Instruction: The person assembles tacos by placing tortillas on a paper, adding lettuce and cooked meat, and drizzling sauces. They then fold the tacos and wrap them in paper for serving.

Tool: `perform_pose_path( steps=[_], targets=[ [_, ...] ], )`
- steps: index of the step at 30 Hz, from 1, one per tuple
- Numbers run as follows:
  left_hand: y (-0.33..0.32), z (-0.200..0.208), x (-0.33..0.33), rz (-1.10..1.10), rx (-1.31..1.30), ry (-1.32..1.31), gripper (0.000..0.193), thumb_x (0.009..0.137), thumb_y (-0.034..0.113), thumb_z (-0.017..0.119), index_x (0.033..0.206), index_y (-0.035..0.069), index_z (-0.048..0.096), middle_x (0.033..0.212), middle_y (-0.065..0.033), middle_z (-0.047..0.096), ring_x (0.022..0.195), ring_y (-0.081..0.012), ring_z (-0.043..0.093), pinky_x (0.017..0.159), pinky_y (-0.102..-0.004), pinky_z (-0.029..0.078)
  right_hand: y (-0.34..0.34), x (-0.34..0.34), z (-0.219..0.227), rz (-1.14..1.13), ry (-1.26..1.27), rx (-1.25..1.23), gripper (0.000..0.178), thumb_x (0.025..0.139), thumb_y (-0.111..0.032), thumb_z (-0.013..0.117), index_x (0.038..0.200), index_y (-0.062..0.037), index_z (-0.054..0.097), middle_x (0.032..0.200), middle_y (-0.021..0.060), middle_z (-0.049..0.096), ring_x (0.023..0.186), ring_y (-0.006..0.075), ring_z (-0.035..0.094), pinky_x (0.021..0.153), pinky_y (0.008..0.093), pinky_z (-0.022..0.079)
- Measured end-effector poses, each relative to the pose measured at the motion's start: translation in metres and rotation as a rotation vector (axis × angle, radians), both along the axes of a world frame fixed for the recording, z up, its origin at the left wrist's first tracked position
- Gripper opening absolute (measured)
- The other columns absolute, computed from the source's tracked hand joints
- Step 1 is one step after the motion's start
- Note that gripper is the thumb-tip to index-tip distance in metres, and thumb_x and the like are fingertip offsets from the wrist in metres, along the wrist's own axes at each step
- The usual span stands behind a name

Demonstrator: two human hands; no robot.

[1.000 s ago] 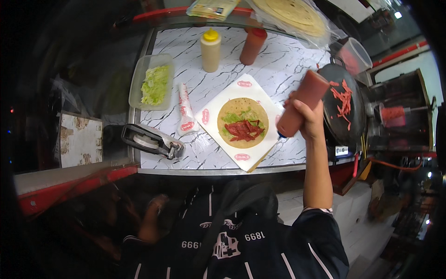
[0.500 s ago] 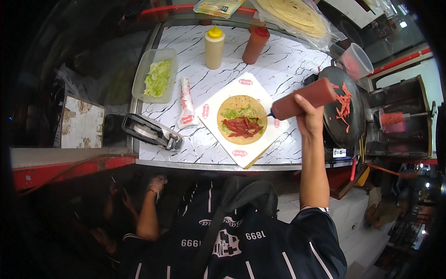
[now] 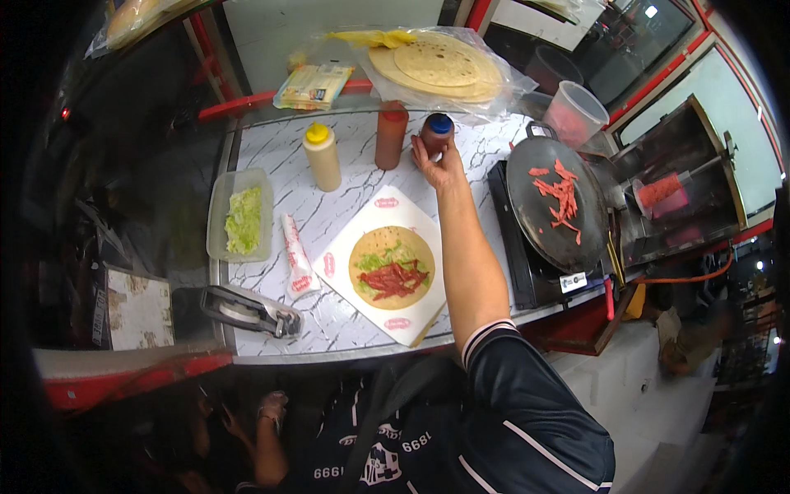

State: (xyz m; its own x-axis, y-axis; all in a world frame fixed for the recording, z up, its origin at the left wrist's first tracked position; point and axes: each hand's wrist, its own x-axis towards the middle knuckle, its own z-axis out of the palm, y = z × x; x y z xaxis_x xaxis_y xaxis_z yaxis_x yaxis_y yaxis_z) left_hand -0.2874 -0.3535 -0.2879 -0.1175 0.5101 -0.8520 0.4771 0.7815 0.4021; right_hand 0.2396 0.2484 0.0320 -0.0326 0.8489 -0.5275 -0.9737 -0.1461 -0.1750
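Observation:
At the far side of the counter, my right hand (image 3: 442, 167) is closed around a blue-capped squeeze bottle (image 3: 439, 134) of red sauce. The bottle is upright, just right of a red-capped squeeze bottle (image 3: 392, 138). Left of these stands a yellow-capped squeeze bottle (image 3: 323, 160) of pale sauce. Nearer to me, a round flatbread (image 3: 383, 239) lies on white printed paper (image 3: 336, 239), topped with shredded lettuce (image 3: 380, 261) and reddish meat strips (image 3: 393, 281). My left hand (image 3: 273, 405), in a clear glove, hangs low before the counter; its fingers are too dark to make out.
Right of my arm, a black griddle (image 3: 527, 222) holds meat strips. A lettuce tub (image 3: 216, 222), a paper-wrapped roll (image 3: 296, 263) and a tape dispenser (image 3: 262, 313) are at the left. Bagged flatbreads (image 3: 448, 70) and a clear bucket (image 3: 576, 111) stand behind.
My right hand has carried the blue-capped bottle from a tilted position beside the flatbread to the far side, now upright. The view has shifted, showing more beyond the counter.

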Motion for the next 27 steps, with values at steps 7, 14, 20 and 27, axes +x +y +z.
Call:
perform_pose_path(
  steps=[7,14,20,27],
  targets=[
    [-0.01,-0.007,0.004,-0.79,0.256,0.319,0.017,0.099,0.018,0.056,0.103,0.011,0.071,0.095,-0.0038,0.072,0.085,-0.017,0.07,0.075,-0.0341,0.056,-0.006,0.014,-0.054,0.025,-0.274,0.09,0.057,0.108,-0.032,0.054,0.154,-0.0047,0.034,0.14,0.0297,0.053,0.124,0.0437,0.06,0.102,0.0476,0.06],
    [-0.068,-0.02,0.008,-0.961,0.134,0.285,0.024,0.1,0.024,0.055,0.11,0.01,0.071,0.108,-0.0096,0.071,0.1,-0.0236,0.069,0.087,-0.0377,0.056,-0.013,-0.052,-0.083,0.001,-1.732,0.389,0.087,0.08,-0.015,0.082,0.151,0.0033,0.035,0.136,0.0226,0.061,0.114,0.035,0.067,0.094,0.0422,0.057],
    [-0.066,-0.02,-0.003,-1.036,0.169,0.342,0.029,0.1,0.028,0.055,0.114,0.008,0.071,0.121,-0.0157,0.069,0.114,-0.03,0.067,0.097,-0.0415,0.055,-0.021,-0.081,-0.022,0.374,-1.433,0.345,0.086,0.074,-0.017,0.086,0.144,-0.001,0.037,0.128,0.0168,0.061,0.104,0.031,0.068,0.09,0.0444,0.057],
    [-0.034,-0.04,0.036,-0.549,0.43,0.282,0.029,0.094,0.025,0.059,0.109,0.006,0.075,0.118,-0.0183,0.072,0.112,-0.0341,0.069,0.096,-0.0453,0.056,-0.176,0.011,0.058,0.305,-1.364,0.646,0.099,0.083,-0.003,0.079,0.161,-0.0137,0.021,0.142,0.0173,0.056,0.125,0.0314,0.062,0.103,0.0481,0.054]
  ],
)
